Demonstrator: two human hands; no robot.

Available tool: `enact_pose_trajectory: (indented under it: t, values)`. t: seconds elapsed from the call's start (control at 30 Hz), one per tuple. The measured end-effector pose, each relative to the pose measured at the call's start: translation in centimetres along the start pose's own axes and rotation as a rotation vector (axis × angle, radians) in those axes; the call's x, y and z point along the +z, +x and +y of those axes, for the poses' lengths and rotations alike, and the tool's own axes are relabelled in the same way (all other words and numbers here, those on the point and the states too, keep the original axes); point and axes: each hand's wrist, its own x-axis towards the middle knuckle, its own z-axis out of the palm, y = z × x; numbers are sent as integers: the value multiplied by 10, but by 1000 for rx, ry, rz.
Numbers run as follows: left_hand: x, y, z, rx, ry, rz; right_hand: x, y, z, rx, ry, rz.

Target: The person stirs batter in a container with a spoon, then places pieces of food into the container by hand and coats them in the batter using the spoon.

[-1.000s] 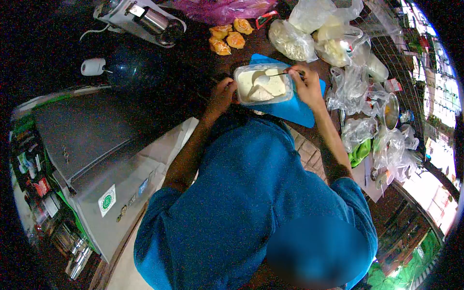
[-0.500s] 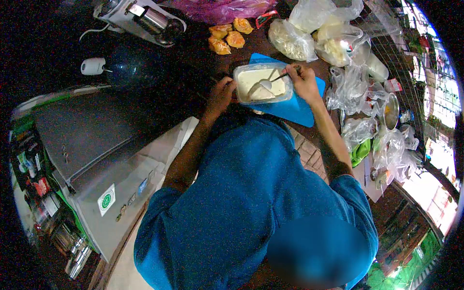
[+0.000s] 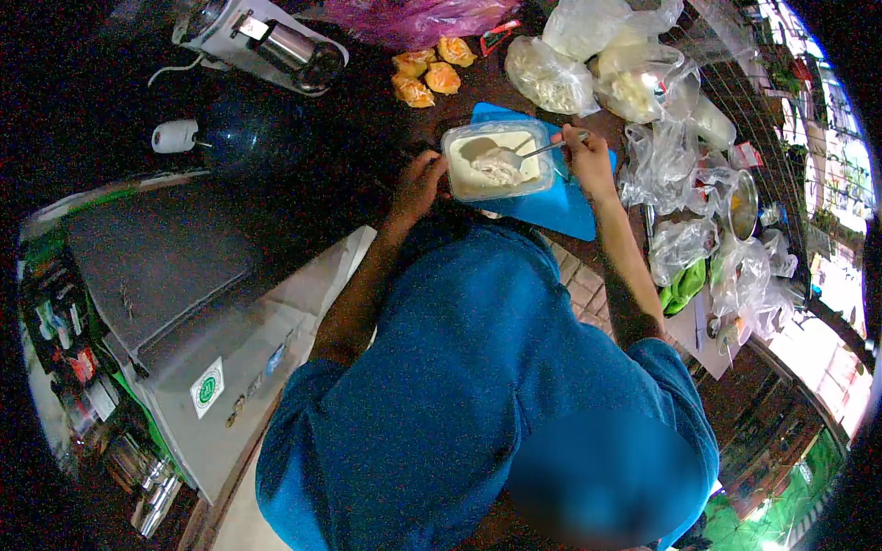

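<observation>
A clear rectangular plastic container (image 3: 548,180) of creamy white food (image 3: 462,145) sits on a blue cutting board (image 3: 571,213). My left hand (image 3: 418,190) grips the container's left side, with the fingertips partly hidden in shadow. In my right hand (image 3: 588,162) is a metal spoon (image 3: 540,151), held by its handle over the right rim. The spoon's bowl end is in the white food, where a broken, lumpy patch (image 3: 498,169) lies beside it.
Several orange-yellow food pieces (image 3: 443,77) lie beyond the container, near a purple plastic bag (image 3: 413,20). Clear plastic bags (image 3: 551,78) crowd the right side, with a metal bowl (image 3: 742,204) among them. A white appliance (image 3: 276,50) stands at the back left.
My right hand has shifted slightly right, drawing the spoon handle with it. The smooth piece near the spoon is now broken and lumpy. My left hand stays at the container's side.
</observation>
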Motion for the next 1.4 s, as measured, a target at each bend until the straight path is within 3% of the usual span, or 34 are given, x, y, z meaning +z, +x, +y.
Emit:
enact_pose_trajectory:
  t: [0.1,0.17,0.2,0.37,0.5,0.57,0.7,0.77,0.9,1.07,1.3,1.37,1.4]
  values:
    - [-3,2,-2,2,63,-28,-3,-3,-6,36,59,9]
    - [-4,10,-19,220,308,40,-5,0,-6,119,42,5]
    - [-4,9,-17,221,308,38,-5,1,-4,119,42,7]
    - [-2,9,-11,150,240,43,-4,11,22,-89,2,-12]
    - [-2,9,-13,221,263,41,3,-7,-3,-135,-21,22]
    - [-2,11,-17,252,265,51,3,-22,-25,-493,-362,48]
    - [-3,9,-15,201,241,31,-2,-40,-41,-603,-442,29]
    - [-2,11,-21,230,247,47,-4,-44,-32,-750,-490,171]
    - [-2,16,-29,183,230,30,2,-56,-10,-631,-517,227]
    - [-1,12,-19,250,259,67,12,-56,-1,-174,-184,305]
    - [-1,9,-11,235,307,73,3,-50,-3,-159,-187,285]
    - [1,5,-5,190,203,77,-5,-52,-9,-498,-257,234]
    - [0,5,-6,189,202,78,-9,-54,-17,-498,-257,232]
